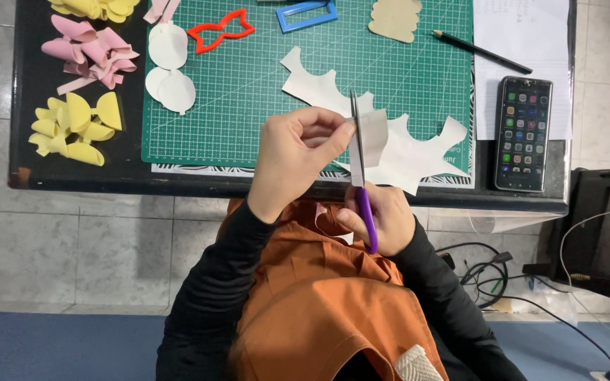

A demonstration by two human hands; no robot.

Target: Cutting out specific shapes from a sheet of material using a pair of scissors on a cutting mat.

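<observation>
My left hand (298,152) pinches a small piece of white paper (372,137) over the near edge of the green cutting mat (248,85). My right hand (384,219) grips purple-handled scissors (361,176), whose blades point up and lie against the paper piece. A larger white sheet with cut-out scalloped edges (418,152) lies on the mat beneath. A pink scrap (326,219) rests on my orange lap.
Pink (90,49) and yellow (72,127) foam bows lie at the left. White paper circles (169,67), a red bow-shaped template (220,29), a blue rectangular frame (306,14), a tan scalloped shape (395,17), a pencil (481,51) and a phone (524,134) lie around. Cables (488,271) trail on the floor.
</observation>
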